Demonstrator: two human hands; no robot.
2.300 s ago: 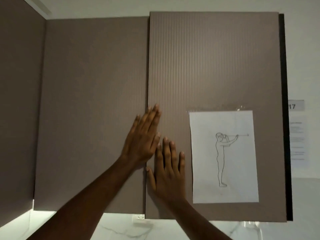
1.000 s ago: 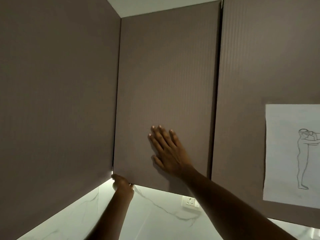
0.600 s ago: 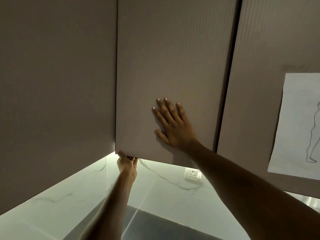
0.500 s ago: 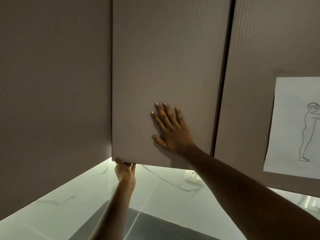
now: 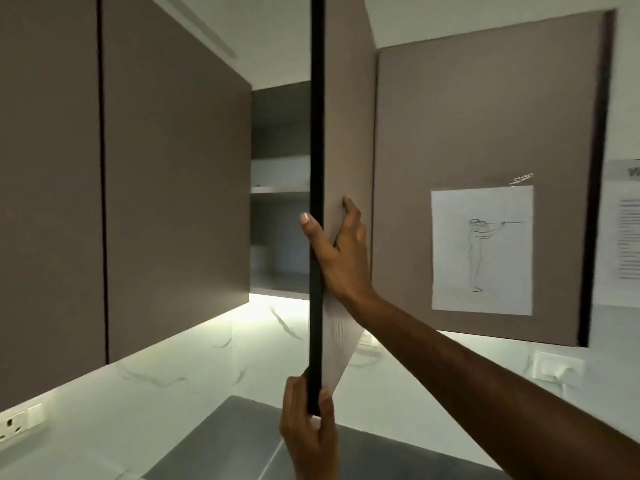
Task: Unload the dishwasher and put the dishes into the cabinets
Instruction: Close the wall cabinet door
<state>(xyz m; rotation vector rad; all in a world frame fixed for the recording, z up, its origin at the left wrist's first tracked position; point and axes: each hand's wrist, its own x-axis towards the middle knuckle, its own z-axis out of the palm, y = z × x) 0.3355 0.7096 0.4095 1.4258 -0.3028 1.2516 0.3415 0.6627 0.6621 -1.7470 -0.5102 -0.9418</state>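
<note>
A sheet of paper with a line drawing is taped to the closed cabinet door on the right; sockets sit in the marble wall below, above the grey bench. The open cabinet door stands edge-on, its dark edge hiding part of the cabinet interior, where a white shelf shows. The right hand grasps the door's edge at mid-height, thumb on one face, fingers on the other; the left hand pinches its bottom corner.
</note>
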